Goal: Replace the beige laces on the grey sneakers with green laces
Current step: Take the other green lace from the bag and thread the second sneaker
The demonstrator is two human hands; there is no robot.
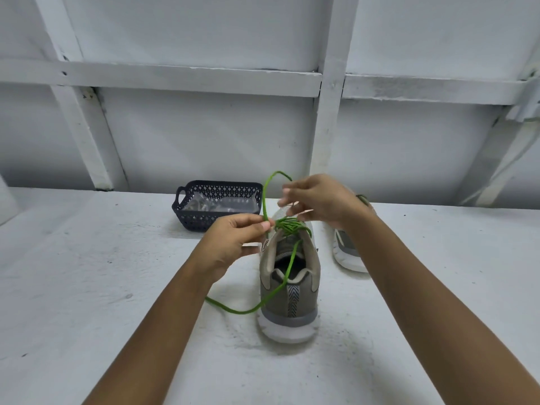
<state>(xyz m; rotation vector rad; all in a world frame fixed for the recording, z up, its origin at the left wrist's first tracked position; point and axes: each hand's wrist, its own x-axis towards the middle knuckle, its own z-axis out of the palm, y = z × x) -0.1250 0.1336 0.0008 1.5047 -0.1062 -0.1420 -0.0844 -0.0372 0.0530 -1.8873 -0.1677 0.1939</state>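
A grey sneaker (289, 299) is standing on the white surface (87, 287), heel toward the camera. The left hand (233, 241) is pinching a green lace (264, 200) at its eyelets; the lace is arcing to the right hand (318, 200), whose blurred fingers are possibly gripping it. A dark basket (187, 217) is sitting near the far edge

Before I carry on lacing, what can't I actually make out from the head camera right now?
Second sneaker: head view, mostly behind the right forearm; its laces unseen.
Near sneaker front eyelets: head view, covered by the left hand and right hand.
Right hand's fingers: motion-blurred, grip on the green lace unclear.
Basket contents: blurred, too small.
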